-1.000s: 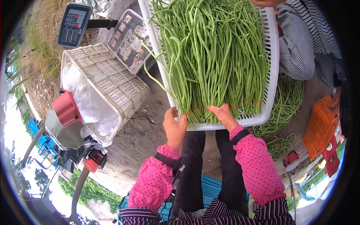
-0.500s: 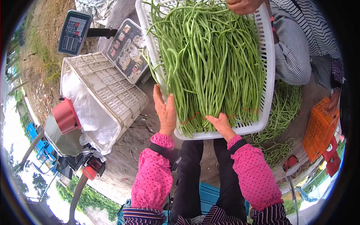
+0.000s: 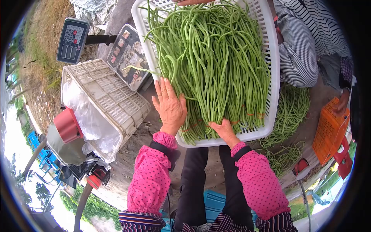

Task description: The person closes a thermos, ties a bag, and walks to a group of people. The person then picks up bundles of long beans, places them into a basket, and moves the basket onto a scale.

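Note:
A white plastic crate (image 3: 273, 77) full of green yardlong beans (image 3: 210, 65) lies in front of me, with red bands around several bundles near their lower ends. My left hand (image 3: 170, 106) rests flat, fingers stretched, against the beans along the crate's left side. At the near end, my right hand (image 3: 225, 131) has its thumb over the ends of a middle bundle of beans; its other fingers are mostly hidden. Another person's hand (image 3: 193, 2) is at the far end of the crate, partly cut off by the frame.
On the left are a scale display (image 3: 72, 40), its platform (image 3: 129, 56), and a tipped white basket (image 3: 106, 92) with plastic bags and a red tub (image 3: 68, 124). Loose beans (image 3: 291, 112) lie on the ground at right, near an orange crate (image 3: 328, 131). A person in checked sleeves (image 3: 297, 58) sits close by.
My left hand has moved up and spread flat over the beans' left edge. The crate has shifted slightly left. One bean now sticks out toward the scale. The other person's hand has moved left.

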### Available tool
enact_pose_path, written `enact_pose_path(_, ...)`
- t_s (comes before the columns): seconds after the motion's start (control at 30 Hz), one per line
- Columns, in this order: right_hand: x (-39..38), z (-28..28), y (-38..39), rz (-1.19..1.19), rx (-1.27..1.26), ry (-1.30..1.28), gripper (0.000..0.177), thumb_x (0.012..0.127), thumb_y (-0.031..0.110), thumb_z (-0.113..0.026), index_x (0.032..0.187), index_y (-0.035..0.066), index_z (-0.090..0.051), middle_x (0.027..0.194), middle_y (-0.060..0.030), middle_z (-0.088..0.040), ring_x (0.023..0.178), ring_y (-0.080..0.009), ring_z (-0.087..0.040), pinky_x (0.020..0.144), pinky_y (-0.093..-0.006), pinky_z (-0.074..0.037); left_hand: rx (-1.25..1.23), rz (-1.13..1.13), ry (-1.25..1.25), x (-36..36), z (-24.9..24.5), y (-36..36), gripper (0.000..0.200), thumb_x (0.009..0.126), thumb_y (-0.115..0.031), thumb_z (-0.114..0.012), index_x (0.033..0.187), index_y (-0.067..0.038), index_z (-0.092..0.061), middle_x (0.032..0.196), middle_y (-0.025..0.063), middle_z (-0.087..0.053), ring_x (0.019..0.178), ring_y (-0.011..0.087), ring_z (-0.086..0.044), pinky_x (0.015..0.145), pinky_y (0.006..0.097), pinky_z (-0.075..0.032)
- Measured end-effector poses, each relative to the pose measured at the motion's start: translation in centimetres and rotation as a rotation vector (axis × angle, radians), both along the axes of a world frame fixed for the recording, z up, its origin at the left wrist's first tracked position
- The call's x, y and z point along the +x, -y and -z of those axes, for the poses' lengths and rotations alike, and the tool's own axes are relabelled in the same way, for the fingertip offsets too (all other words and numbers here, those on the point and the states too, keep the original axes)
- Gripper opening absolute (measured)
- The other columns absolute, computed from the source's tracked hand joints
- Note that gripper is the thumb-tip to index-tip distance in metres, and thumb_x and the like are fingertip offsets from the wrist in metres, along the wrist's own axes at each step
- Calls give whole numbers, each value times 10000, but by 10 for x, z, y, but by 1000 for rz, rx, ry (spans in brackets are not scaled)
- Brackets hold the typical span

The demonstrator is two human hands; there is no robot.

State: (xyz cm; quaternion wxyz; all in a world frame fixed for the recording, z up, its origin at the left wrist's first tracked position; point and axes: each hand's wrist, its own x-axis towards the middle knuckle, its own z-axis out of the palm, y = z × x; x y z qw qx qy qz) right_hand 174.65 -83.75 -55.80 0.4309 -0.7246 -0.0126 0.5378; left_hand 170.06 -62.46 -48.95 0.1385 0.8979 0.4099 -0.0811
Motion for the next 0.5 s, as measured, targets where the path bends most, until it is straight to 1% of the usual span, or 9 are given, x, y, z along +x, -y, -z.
enact_pose_path(0.17, 0, 2, 0, -7, -16, -39, 339, 733, 242, -658, 965, -2, -622, 840, -129, -659, 757, -242, -621, 716, -330, -476, 43, 39, -106, 3, -1, -8, 708, 831, -261, -522, 1397, 3, -189, 1473, 136, -178, 1379, 327, -75, 1033, 576, -129)
enact_pose_path(0.2, 1, 2, 1, -8, -14, -35, 337, 733, 238, -660, 965, -3, -623, 841, -123, -660, 755, -232, -619, 713, -327, -475, 58, 59, -76, 2, 1, -10, 697, 833, -288, -524, 1389, 3, -220, 1477, 129, -166, 1378, 342, -58, 1021, 600, -122)
enact_pose_path(0.27, 1, 2, 1, -7, -9, -29, 333, 733, 231, -662, 965, -5, -625, 843, -110, -661, 751, -211, -616, 709, -321, -475, 86, 104, -95, 1, 2, -15, 690, 838, -317, -516, 1387, -6, -236, 1478, 126, -160, 1376, 349, -51, 1014, 613, -117)
enact_pose_path(0.3, 1, 1, 1, 15, -6, -56, 324, 736, 223, -662, 962, -6, -627, 843, -106, -661, 751, -201, -614, 709, -318, -476, 100, 128, -105, 1, 2, -17, 687, 841, -331, -512, 1386, -11, -244, 1479, 124, -157, 1376, 353, -48, 1010, 619, -115)
enact_pose_path(0.33, 1, 0, 1, 37, -1, -84, 316, 738, 216, -662, 960, -7, -628, 843, -101, -662, 751, -190, -612, 708, -315, -476, 104, 144, -114, 0, 4, -22, 669, 842, -377, -505, 1370, -26, -290, 1481, 107, -155, 1374, 360, -39, 1002, 634, -108)
enact_pose_path(0.43, 0, -2, -2, 86, 34, -113, 296, 748, 197, -657, 958, -11, -630, 845, -96, -662, 750, -172, -608, 708, -309, -476, 65, 173, -166, -1, 6, -32, 651, 838, -398, -509, 1349, -37, -332, 1484, 86, -156, 1373, 367, -38, 1000, 637, -108)
enact_pose_path(0.5, 0, -3, -2, 85, 51, -103, 287, 755, 187, -653, 961, -12, -628, 848, -96, -662, 750, -169, -607, 709, -307, -477, 80, 167, -123, -1, 3, -34, 619, 837, -396, -514, 1321, -36, -374, 1464, 76, -213, 1376, 345, -57, 998, 631, -120)
